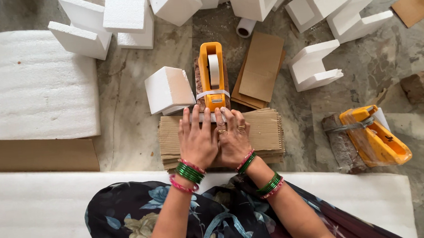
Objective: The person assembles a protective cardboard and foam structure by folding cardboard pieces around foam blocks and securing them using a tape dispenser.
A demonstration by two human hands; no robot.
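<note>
- Both hands are down flat on the stack of corrugated cardboard sheets (267,133), just in front of the orange tape dispenser (212,75), which stands on the stone floor (128,119).
- Left hand (196,140): fingers spread and laid open, palm pressing the stack, closed on nothing.
- Right hand (233,138): fingers extended toward the dispenser's front edge, tips on what looks like a pale strip of tape (207,117); whether any is pinched I cannot tell.
- The strip lies under the fingertips of both hands, between them and the dispenser's mouth.
- Risk, as I judge it: those fingertips sit very near the dispenser's cutting edge, so a hard pull could nick them.
- The strip could fold back and stick to itself or the fingers if it goes slack.
- The white foam block (168,90) stands just left of the dispenser, touching the stack's far edge; a sideways nudge could tip it.
- The sheets could slide out of line if pressure shifts unevenly.
</note>
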